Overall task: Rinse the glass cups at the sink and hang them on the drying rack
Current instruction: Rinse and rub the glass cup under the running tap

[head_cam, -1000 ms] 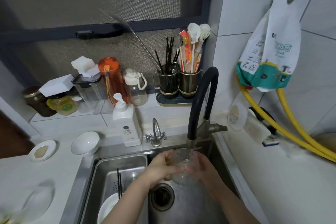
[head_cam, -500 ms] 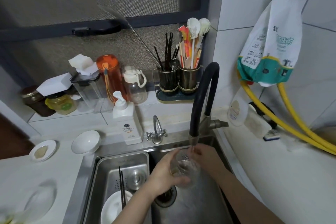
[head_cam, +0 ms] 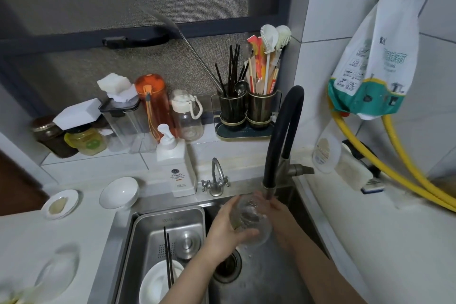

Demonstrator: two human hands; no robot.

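1. My left hand (head_cam: 225, 231) grips the glass (head_cam: 249, 222); my right hand (head_cam: 278, 210) cups its far side.
2. The glass has risen, its mouth now just under the faucet (head_cam: 267, 190), so rinsing continues.

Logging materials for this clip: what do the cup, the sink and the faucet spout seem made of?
Cup: clear glass, hands visible through it. Sink: brushed stainless steel, going by its dull grey sheen. Faucet spout: matte black, probably rubber or silicone hose, with a metal tip.

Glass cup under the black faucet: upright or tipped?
Tipped. The glass cup leans with its mouth toward the black faucet spout, base lower and nearer the camera, left hand gripping it.
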